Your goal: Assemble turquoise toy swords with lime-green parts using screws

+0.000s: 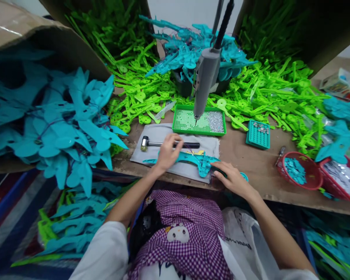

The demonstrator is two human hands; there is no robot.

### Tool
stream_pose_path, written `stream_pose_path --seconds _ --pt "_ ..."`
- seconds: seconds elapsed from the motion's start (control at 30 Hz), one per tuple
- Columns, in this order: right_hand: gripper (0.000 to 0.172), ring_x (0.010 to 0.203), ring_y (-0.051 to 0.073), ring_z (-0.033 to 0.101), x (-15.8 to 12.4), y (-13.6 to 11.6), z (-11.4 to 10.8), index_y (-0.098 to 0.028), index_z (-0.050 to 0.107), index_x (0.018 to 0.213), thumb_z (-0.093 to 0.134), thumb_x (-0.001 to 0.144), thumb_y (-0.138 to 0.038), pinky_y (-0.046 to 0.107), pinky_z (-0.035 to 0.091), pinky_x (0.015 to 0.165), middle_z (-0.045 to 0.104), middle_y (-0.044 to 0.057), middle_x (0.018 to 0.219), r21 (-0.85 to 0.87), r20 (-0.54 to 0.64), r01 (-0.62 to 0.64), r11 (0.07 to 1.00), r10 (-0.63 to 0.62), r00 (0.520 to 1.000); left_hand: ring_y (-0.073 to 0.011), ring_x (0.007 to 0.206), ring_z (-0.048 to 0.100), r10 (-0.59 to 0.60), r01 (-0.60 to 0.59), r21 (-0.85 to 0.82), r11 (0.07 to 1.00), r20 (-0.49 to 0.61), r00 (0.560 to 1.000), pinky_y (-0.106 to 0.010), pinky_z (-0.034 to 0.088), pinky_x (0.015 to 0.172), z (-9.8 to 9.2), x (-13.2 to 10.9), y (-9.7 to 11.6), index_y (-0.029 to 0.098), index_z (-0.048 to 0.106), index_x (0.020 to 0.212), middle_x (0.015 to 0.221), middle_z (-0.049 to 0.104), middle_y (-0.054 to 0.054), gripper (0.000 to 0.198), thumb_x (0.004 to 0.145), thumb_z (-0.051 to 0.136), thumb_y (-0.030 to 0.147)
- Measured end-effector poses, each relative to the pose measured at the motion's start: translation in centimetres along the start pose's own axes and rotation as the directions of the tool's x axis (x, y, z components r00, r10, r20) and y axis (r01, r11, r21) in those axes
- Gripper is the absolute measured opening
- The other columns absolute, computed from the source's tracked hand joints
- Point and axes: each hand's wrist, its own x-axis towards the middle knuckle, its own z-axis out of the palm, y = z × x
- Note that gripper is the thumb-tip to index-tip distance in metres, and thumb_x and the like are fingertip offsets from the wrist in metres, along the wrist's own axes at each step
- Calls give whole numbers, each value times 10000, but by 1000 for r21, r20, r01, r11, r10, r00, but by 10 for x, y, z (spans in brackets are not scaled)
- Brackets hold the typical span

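Note:
A long teal plastic part (204, 165) lies across a grey cloth (142, 146), with a thin purple wire at its upper side. My left hand (167, 153) rests over its left half, fingers curled and thumb bent in; the contact beneath is partly hidden. On the right, my right hand (231, 179) grips the part's other end, and a rounded teal tip shows past the fingers. Behind the part lies a hammer (154, 144) with a dark handle, running just behind my left fingers. An electric screwdriver (204, 81) hangs point-down over a green tray (200, 132) of small screws.
Lime-green plastic parts (265, 87) are heaped along the back. Teal parts (84, 112) pile up at left, with more in a dark bin (182, 83). To the right are a small green rack (258, 144), a red basket (310, 184) of teal pieces and another red basket (336, 190).

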Motion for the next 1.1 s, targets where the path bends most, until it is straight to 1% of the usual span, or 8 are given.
stream_pose_path --seconds 0.13,0.23,0.37,0.53,0.7,0.87,1.03,1.1 --pt "347 1164 196 558 -9 0 -6 -240 515 1265 458 941 -351 375 458 973 594 76 1261 48 -71 31 998 -27 997 -126 800 614 -254 213 -177 961 -255 933 -262 497 757 -49 -10 -11 164 560 962 953 616 -47 161 906 528 310" --pt "224 1036 190 601 -22 -12 -2 -208 601 1086 528 909 -324 338 477 880 626 87 1124 -32 -307 0 999 -9 952 -118 744 646 -414 299 -360 884 -305 858 -242 520 702 -74 -28 -6 178 535 952 949 652 -39 172 884 571 332" --pt "209 939 223 594 -39 -33 26 -191 622 958 592 866 -376 382 414 833 630 88 1001 -268 -355 -118 956 16 935 -127 750 678 -662 463 -718 520 5 750 -237 545 705 -85 -34 -5 195 521 906 898 691 -26 134 848 620 263" --pt "185 967 238 582 -47 -39 49 -201 618 1000 482 934 -307 406 337 853 628 93 1046 -420 -345 -262 869 114 932 -131 797 686 -734 608 -787 -104 473 487 -242 564 703 -89 -17 -15 169 565 870 881 692 -28 95 898 482 135" --pt "213 910 202 606 -23 -40 16 -206 574 909 420 955 -345 333 362 784 649 63 961 -221 -291 -236 946 167 942 -177 822 672 -568 660 -699 -275 672 475 -380 584 754 -87 -17 -18 157 577 833 842 655 -33 147 899 449 133" --pt "194 757 210 631 39 -30 6 -220 566 926 428 936 -356 292 368 633 681 48 851 -191 -186 -375 907 342 921 -228 913 658 -384 776 -587 -230 787 482 -412 578 781 -93 -25 -10 147 537 746 890 619 -53 115 838 566 209" --pt "243 842 224 638 51 -12 28 -218 584 949 401 943 -379 294 397 670 685 65 953 -157 -230 -338 928 299 926 -124 768 649 -565 698 -614 369 448 693 -210 553 640 -101 -33 -7 158 555 859 938 613 -27 195 811 675 304" --pt "281 848 220 634 46 -9 30 -215 596 949 384 947 -398 294 408 680 677 71 958 -159 -240 -302 940 260 935 -127 795 656 -590 665 -573 479 351 727 -224 556 682 -101 -31 -8 161 532 858 951 631 -30 254 804 684 356"
